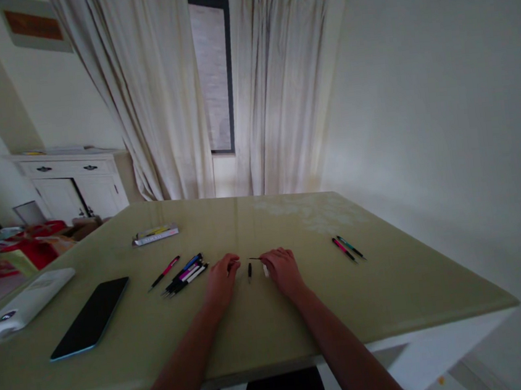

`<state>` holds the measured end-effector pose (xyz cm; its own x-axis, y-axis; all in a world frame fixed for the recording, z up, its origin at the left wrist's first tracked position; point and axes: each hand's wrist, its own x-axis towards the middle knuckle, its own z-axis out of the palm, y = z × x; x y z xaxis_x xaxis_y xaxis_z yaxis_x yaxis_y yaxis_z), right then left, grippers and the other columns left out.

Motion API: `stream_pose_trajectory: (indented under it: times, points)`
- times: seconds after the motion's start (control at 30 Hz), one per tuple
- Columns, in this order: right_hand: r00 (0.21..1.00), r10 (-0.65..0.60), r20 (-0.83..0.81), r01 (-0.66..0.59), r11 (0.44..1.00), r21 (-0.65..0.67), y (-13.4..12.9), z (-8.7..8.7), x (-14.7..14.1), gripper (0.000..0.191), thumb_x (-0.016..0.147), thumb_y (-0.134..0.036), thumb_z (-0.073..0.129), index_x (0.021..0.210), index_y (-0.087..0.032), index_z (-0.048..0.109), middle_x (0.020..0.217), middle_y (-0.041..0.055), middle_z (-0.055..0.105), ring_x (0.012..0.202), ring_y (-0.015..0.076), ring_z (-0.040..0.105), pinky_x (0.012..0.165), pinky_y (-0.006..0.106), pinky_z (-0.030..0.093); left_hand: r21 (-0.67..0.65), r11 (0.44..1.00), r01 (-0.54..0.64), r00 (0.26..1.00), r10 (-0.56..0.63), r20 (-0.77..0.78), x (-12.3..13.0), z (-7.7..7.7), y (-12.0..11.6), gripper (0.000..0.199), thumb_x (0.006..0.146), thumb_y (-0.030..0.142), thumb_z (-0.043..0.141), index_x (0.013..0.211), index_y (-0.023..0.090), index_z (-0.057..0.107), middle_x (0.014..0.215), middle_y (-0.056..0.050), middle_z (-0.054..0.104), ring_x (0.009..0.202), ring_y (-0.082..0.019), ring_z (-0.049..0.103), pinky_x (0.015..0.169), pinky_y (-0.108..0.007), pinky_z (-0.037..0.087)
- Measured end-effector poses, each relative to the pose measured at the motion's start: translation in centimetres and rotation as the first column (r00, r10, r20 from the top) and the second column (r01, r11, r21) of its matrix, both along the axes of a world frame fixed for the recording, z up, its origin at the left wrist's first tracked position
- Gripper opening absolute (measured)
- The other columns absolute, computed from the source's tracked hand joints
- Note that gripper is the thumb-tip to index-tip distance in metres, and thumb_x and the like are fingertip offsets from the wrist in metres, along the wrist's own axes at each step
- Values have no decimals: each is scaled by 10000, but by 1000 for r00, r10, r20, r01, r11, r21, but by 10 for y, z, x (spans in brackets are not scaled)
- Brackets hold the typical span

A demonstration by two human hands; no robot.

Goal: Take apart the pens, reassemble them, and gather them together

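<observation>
My left hand [223, 277] rests on the table with its fingers curled together; what they hold, if anything, is too small to make out. From the fingertips of my right hand [286, 271], a thin dark pen refill [254, 258] sticks out to the left. A short black pen piece [249, 272] lies between the two hands, apart from both. Close under my right fingers is a small white pen part [265, 270], partly covered by the hand. Several pens [186, 276] in black, blue, purple and white lie bunched left of my left hand.
A pink pen [164, 273] lies by the bunch; pink and teal pens [350, 247] lie at the right. Leftward are a black tablet [91, 317] and a white device [28, 301]. An open box [156, 234] stands farther back on the table [225, 217].
</observation>
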<state>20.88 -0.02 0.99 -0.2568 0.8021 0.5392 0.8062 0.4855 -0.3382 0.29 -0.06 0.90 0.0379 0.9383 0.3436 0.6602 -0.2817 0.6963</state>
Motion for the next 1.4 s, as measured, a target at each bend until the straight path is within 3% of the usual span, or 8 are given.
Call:
stream_pose_trajectory:
  times: [0.13,0.27,0.37,0.6,0.83,1.03,1.27,1.4]
  points:
    - [998,-32,-57,31,999,-21,1,-1,6,199,983,-255,530,1003,-259,728,970,56,708,948,228,569,857,360,349,-5,1000,23,970,-24,-242,-2,-4,0,205,886,345,589,982,215,716,1008,-74,702,1012,-243,624,923,-353,448]
    - [998,6,-60,-7,1000,-18,1,-2,4,167,976,-262,562,995,-246,727,965,55,687,969,222,562,859,347,347,-33,999,-10,948,-2,-319,-1,-5,0,149,878,258,580,883,198,716,1017,-84,667,1036,-245,603,953,-350,431]
    - [997,38,-62,-40,999,-31,0,0,2,165,976,-269,566,985,-249,729,957,50,679,958,212,564,855,338,351,-67,998,-5,968,-12,-252,1,-3,1,178,904,266,527,912,190,689,990,-82,691,1005,-241,615,937,-354,445]
    - [993,97,-73,-100,994,-38,-2,2,1,169,975,-274,566,1007,-256,731,960,45,681,960,201,574,870,336,367,-80,987,143,978,-128,163,0,6,2,280,870,386,528,992,193,692,936,-51,750,863,-208,673,788,-311,518]
    - [991,121,-61,-123,992,-31,-1,-1,1,151,968,-262,589,1009,-256,735,958,38,674,957,194,578,864,325,372,-40,982,185,971,-177,158,-1,4,2,284,869,409,548,915,198,732,890,-36,752,817,-192,667,752,-293,507]
    - [981,191,19,-190,981,-27,-4,-2,-3,159,970,-298,597,1030,-274,743,923,35,659,927,194,575,848,322,380,25,963,268,962,-269,40,1,0,-1,222,861,376,597,913,235,761,932,-36,760,914,-206,670,882,-321,492]
    - [981,180,-73,-184,982,-43,-3,-1,-5,170,980,-290,580,1011,-246,741,907,39,681,910,190,595,848,325,392,15,999,31,993,-33,117,1,0,2,380,937,475,472,1156,201,618,1021,-66,731,938,-214,676,852,-338,501]
    - [968,155,-198,-165,986,-33,0,-3,-4,145,957,-280,612,971,-219,742,898,47,701,890,194,609,850,327,415,-34,987,-160,982,155,-112,-2,-5,3,350,910,490,518,1072,189,592,969,-77,703,952,-254,645,867,-376,472]
